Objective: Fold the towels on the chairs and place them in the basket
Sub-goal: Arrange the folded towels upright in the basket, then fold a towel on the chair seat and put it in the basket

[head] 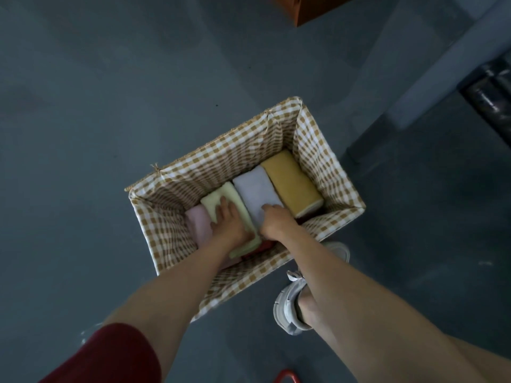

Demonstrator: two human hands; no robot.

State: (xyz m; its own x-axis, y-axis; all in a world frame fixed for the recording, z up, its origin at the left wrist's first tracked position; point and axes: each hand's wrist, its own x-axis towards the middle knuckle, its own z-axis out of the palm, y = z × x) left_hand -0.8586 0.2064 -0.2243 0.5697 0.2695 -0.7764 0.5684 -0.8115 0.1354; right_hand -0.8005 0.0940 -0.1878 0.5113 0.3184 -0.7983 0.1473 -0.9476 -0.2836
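Inside a gingham-lined basket [237,153] on a dark grey floor [110,106], four folded towels lie side by side. Farthest left, a pink towel [197,222] is partly hidden by the left forearm. The left hand [229,219] rests flat, fingers straight and spread, on a pale green towel [218,199]. The right hand [275,221] sits at the near end of a lavender towel [254,186], fingers bent downward; whether they grip it cannot be told. A mustard towel [291,183] lies rightmost. Something red [261,248] shows beneath, mostly covered.
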